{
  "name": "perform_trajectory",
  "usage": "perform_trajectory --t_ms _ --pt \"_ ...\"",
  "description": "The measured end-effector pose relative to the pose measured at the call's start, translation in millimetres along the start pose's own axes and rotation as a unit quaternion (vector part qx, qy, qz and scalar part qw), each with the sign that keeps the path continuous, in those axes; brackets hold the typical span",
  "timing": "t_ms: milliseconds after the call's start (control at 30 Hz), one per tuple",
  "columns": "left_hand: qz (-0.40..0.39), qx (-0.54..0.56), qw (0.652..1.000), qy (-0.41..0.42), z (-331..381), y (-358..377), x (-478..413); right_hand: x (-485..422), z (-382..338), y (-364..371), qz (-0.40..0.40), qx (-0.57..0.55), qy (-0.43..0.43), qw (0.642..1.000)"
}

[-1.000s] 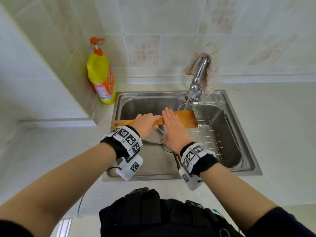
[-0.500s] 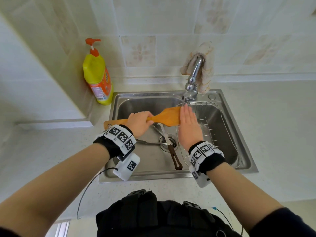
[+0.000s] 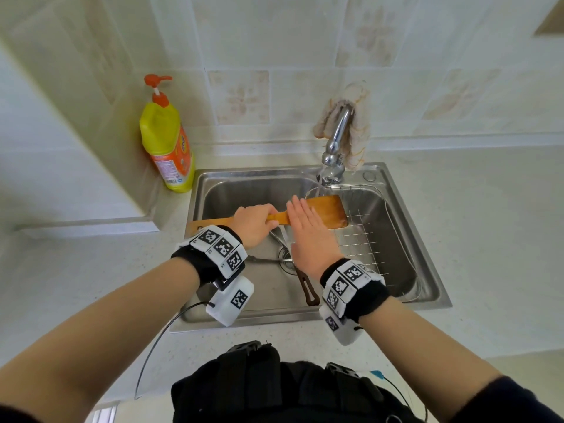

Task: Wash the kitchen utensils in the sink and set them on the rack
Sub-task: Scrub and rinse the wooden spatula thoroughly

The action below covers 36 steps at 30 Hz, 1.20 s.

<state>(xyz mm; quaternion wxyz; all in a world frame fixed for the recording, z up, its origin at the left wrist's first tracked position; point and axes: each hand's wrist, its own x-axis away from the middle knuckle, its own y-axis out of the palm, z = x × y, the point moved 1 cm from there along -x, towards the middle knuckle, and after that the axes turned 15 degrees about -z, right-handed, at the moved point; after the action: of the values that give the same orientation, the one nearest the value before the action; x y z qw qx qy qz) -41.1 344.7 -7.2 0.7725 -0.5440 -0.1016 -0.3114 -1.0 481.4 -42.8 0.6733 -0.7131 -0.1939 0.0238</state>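
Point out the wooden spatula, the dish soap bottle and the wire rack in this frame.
wooden spatula [image 3: 331,210]: head view, on the flat blade.
dish soap bottle [image 3: 160,129]: head view, on the yellow body.
wire rack [image 3: 361,238]: head view, on bare grid wires below the blade.

A yellow soap bottle [image 3: 166,148] stands on the pale surface [image 3: 488,239] by the tiled wall [image 3: 274,41]; a rag [image 3: 357,123] drapes the tap [image 3: 338,138].

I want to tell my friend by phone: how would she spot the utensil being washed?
Find the steel sink, its tap running. Across the basin the left hand grips a wooden spatula, with the right hand flat on its blade. It alone is light wood; the dark-handled utensil lies below it.
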Motion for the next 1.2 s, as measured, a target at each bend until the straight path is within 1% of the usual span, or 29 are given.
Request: perform_trajectory --t_ms 33,67,133,167,200,267,300,333,367,433,467,500,567,600,633,667,733,800,833,900,967,1033,1100,1167,1200 --pt "0.002 0.005 1.000 0.003 1 -1 -2 -5 5 -5 0.006 0.000 0.002 1.000" --pt "0.007 0.015 1.000 0.003 4 -3 -4 -9 17 -12 0.013 -0.008 0.030 0.999" --pt "0.016 0.023 1.000 0.000 7 -7 -8 -7 40 -18 0.028 -0.035 0.128 0.991" --pt "0.018 0.019 1.000 -0.001 9 -6 -9 -2 41 -16 0.025 -0.033 0.151 0.988" --pt "0.014 0.010 1.000 -0.003 10 -5 -9 1 33 -11 0.013 -0.023 0.141 0.990" --pt "0.002 -0.012 1.000 -0.003 11 1 -8 6 13 -1 -0.015 -0.013 0.065 0.998" --pt "0.002 -0.016 1.000 0.000 10 2 -8 4 9 0 -0.013 -0.011 0.035 0.999" --pt "0.005 -0.011 1.000 0.002 11 0 -9 -1 14 -5 -0.004 -0.008 0.028 1.000" --pt "0.007 -0.002 1.000 0.003 10 -1 -10 -6 23 -9 0.001 -0.010 0.048 0.999" --pt "0.010 0.006 1.000 0.002 10 -3 -12 -4 42 -14 0.008 -0.026 0.134 0.991" --pt "0.006 0.003 1.000 0.000 9 -1 -12 1 40 -11 0.001 -0.025 0.156 0.987" --pt "-0.001 -0.003 1.000 -0.001 9 2 -12 5 31 -6 -0.012 -0.013 0.145 0.989" --pt "-0.014 -0.015 1.000 -0.005 8 8 -10 8 6 6 -0.033 0.007 0.060 0.998" --pt "-0.016 -0.014 1.000 -0.005 6 9 -10 4 1 8 -0.028 0.010 0.020 0.999" --pt "-0.015 -0.005 1.000 -0.003 6 9 -10 -3 4 6 -0.021 0.010 0.004 1.000" --pt "-0.014 0.006 1.000 -0.002 5 7 -10 -8 13 1 -0.014 0.001 0.012 1.000" --pt "-0.010 0.010 1.000 -0.004 3 3 -10 -7 39 -6 -0.008 -0.033 0.071 0.997" --pt "-0.020 0.000 1.000 -0.014 -1 3 -9 1 53 -1 -0.024 -0.075 0.100 0.992" --pt "-0.024 -0.005 1.000 -0.019 -3 4 -8 4 53 3 -0.040 -0.109 0.095 0.989" --pt "-0.027 -0.008 0.999 -0.025 -10 5 -6 6 49 6 -0.058 -0.211 0.068 0.973" --pt "-0.029 -0.005 0.999 -0.024 -16 4 -6 6 45 0 -0.063 -0.324 0.053 0.943" --pt "-0.022 -0.046 0.998 -0.027 -21 4 -7 6 45 -5 -0.060 -0.405 0.046 0.911" --pt "-0.003 -0.086 0.996 -0.029 -24 6 -8 11 47 -7 -0.046 -0.423 0.039 0.904" --pt "-0.007 -0.103 0.994 -0.020 -25 12 -7 15 44 -8 -0.028 -0.392 0.029 0.919" --pt "-0.007 -0.111 0.994 -0.007 -26 15 -8 15 39 -7 -0.029 -0.352 0.014 0.935"
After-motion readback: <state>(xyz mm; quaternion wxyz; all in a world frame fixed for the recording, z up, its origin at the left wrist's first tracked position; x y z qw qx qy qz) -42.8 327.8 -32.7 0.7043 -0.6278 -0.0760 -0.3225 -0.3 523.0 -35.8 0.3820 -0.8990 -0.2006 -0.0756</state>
